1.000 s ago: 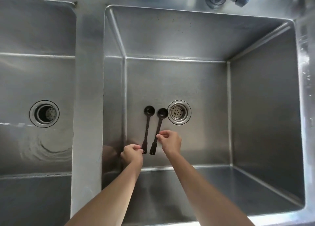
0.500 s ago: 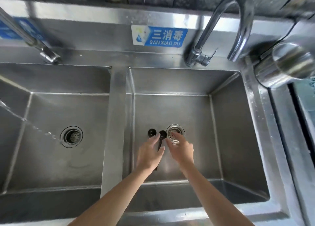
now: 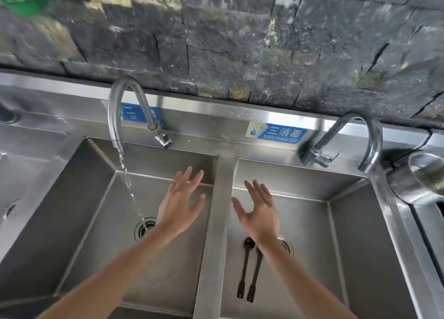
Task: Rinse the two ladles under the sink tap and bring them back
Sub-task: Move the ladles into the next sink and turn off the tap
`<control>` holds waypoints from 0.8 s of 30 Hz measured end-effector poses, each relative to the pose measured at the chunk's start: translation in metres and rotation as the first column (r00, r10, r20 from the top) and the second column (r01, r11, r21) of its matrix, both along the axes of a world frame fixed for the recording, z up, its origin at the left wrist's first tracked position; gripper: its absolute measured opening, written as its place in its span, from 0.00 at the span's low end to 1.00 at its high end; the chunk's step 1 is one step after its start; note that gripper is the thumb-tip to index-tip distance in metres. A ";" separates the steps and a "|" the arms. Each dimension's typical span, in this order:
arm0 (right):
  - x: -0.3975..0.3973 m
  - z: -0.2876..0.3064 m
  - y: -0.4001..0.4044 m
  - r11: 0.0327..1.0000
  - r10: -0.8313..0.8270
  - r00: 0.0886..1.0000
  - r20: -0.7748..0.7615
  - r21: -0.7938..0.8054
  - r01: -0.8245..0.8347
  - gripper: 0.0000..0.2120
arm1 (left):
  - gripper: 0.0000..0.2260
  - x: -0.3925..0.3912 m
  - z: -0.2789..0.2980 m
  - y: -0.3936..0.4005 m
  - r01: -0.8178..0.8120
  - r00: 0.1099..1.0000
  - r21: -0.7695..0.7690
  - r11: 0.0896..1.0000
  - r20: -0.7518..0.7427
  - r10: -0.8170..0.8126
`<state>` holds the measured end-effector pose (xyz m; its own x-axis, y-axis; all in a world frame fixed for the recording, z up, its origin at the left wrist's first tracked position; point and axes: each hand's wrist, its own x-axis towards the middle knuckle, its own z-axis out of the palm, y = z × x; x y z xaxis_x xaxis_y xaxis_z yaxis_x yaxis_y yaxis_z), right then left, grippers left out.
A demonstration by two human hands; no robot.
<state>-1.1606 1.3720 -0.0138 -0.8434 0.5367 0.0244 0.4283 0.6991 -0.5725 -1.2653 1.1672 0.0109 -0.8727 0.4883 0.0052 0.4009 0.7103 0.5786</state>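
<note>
Stainless steel sink basins (image 3: 348,222) lie below us. Our left hand (image 3: 179,205) and right hand (image 3: 260,213) hover spread, empty. Beneath the right wrist, two dark long-handled ladles (image 3: 249,268) lie side by side, bowls pointing away.

Two slim dark ladles (image 3: 248,270) are lying flat side by side on the floor of the basin, just below the right hand (image 3: 260,213), bowls pointing toward it, one bowl hiding under the wrist.
</note>
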 end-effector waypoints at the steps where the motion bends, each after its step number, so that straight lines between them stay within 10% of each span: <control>1: -0.014 0.003 -0.009 1.000 0.016 1.000 -0.010 -0.014 -0.016 0.31 | 0.27 -0.013 0.002 -0.016 -0.004 1.000 -0.014 1.000 -0.014 0.004; 15: -0.188 0.015 -0.144 0.980 0.103 0.992 -0.069 -0.163 -0.113 0.29 | 0.30 -0.176 0.000 -0.127 -0.121 0.985 0.084 0.989 0.131 0.109; 24: -0.261 0.000 -0.167 0.907 -0.197 0.969 -0.148 -0.403 0.123 0.12 | 0.32 -0.264 -0.016 -0.097 -0.104 0.940 0.352 0.930 0.340 -0.024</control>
<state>-1.4216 1.2051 -0.0140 -0.7464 0.6618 -0.0696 0.3787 0.3364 -0.8622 -1.5291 1.0702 -0.0055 -0.8727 0.4733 -0.1204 0.1156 0.4397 0.8907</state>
